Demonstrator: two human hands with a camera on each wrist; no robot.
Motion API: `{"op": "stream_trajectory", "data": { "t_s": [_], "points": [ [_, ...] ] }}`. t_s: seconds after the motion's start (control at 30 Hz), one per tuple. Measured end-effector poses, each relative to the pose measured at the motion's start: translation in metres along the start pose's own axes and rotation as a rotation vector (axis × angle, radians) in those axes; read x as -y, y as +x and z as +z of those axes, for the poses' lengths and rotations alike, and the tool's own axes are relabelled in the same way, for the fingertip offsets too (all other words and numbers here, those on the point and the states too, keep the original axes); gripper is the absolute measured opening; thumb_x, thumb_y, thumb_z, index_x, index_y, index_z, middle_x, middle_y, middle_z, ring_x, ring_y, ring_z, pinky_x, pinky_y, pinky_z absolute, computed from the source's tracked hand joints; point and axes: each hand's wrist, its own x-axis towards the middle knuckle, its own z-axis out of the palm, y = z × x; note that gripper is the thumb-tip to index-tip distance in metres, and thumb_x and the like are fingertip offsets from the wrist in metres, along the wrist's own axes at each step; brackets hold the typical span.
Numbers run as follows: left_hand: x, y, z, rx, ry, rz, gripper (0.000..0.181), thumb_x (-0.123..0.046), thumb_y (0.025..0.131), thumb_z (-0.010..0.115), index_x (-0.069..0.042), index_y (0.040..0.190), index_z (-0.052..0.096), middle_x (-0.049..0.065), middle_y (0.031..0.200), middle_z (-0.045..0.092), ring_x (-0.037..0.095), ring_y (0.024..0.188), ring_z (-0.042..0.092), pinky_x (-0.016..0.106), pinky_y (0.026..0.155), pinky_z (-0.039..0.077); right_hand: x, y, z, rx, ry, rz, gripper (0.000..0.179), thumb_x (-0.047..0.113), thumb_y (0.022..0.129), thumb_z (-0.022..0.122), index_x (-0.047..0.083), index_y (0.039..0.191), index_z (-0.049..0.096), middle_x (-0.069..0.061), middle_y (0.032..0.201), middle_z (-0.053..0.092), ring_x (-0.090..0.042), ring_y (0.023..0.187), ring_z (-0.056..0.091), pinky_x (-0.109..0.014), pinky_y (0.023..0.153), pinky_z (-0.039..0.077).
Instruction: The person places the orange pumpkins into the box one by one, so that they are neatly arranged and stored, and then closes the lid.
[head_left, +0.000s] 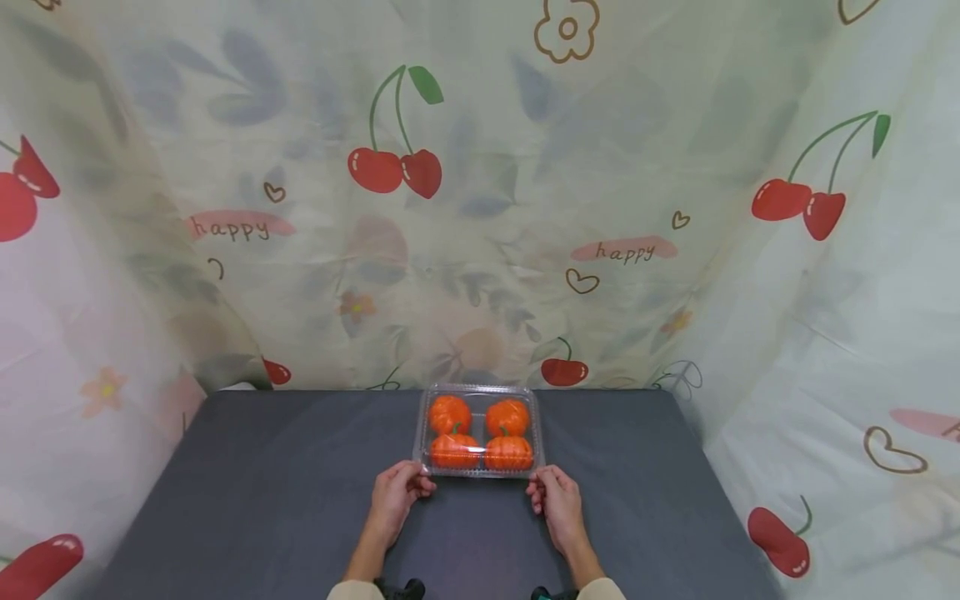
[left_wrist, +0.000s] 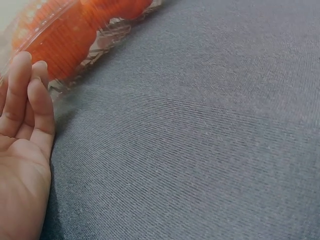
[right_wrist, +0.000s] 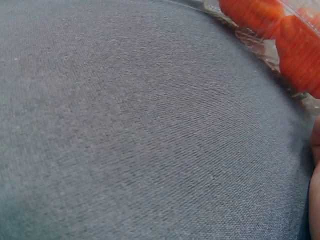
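A clear plastic clamshell box [head_left: 480, 389] lies on the dark grey cloth at the table's far side. Several small orange pumpkins [head_left: 453, 451] with green stems show through its clear top, set in two rows. My left hand [head_left: 396, 492] pinches the box's near left corner between thumb and curled fingers. At the near right corner, my right hand [head_left: 558, 500] pinches the rim in the same way. In the left wrist view, fingertips [left_wrist: 21, 62] stand right at the ribbed plastic edge. Only a sliver of the right hand [right_wrist: 315, 190] shows in the right wrist view.
The grey cloth [head_left: 285, 500] covers the table around the box. Curtains [head_left: 480, 250] printed with cherries and flowers hang behind it and along both sides. A small white object [head_left: 238, 387] peeks out at the back left table corner.
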Motion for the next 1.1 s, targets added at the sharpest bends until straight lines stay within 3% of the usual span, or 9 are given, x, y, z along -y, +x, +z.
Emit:
{"op": "stream_trajectory", "data": {
  "t_s": [0.37,0.67,0.8,0.97,1.1],
  "points": [
    [0.000,0.001,-0.005,0.037,-0.058,-0.005,0.025,-0.005,0.097,0.055,-0.007,0.074,0.065,-0.002,0.065,0.060,0.011,0.065,0.065,0.026,0.070,0.058,0.000,0.000,0.001,-0.014,-0.023,0.005,0.022,0.015,0.103,0.047,0.005,0.087,0.060,0.000,0.071,0.062,-0.010,0.057,0.051,-0.020,0.050,0.046],
    [-0.005,0.005,-0.004,0.006,0.018,-0.025,0.024,-0.010,0.098,0.055,-0.002,0.077,0.065,0.000,0.063,0.061,0.015,0.066,0.069,0.030,0.070,0.059,0.001,0.008,0.003,0.011,-0.025,0.000,0.025,0.019,0.103,0.049,0.004,0.086,0.060,0.000,0.070,0.062,-0.009,0.056,0.052,-0.021,0.050,0.047],
    [-0.011,0.006,-0.001,0.012,0.131,-0.045,0.024,-0.016,0.099,0.057,0.004,0.091,0.069,0.000,0.061,0.061,0.016,0.064,0.069,0.031,0.065,0.059,0.006,0.007,0.000,0.032,-0.047,0.049,0.030,0.026,0.106,0.048,0.004,0.089,0.060,-0.001,0.073,0.064,-0.010,0.060,0.055,-0.024,0.054,0.051],
    [-0.030,0.007,0.000,0.026,0.404,-0.010,0.029,-0.022,0.099,0.061,0.005,0.099,0.071,0.003,0.065,0.065,0.014,0.062,0.066,0.031,0.061,0.059,0.019,0.007,-0.008,0.071,-0.098,0.103,0.039,0.038,0.106,0.052,0.002,0.095,0.061,-0.002,0.077,0.066,-0.012,0.066,0.058,-0.026,0.059,0.055],
    [-0.044,0.005,-0.003,0.022,0.652,0.036,0.028,-0.029,0.098,0.064,-0.003,0.097,0.072,0.004,0.075,0.068,0.013,0.065,0.063,0.029,0.062,0.054,0.025,0.007,-0.013,0.097,-0.199,0.107,0.046,0.045,0.103,0.056,-0.001,0.097,0.063,-0.004,0.079,0.066,-0.013,0.066,0.060,-0.027,0.061,0.057]
  ]
}}
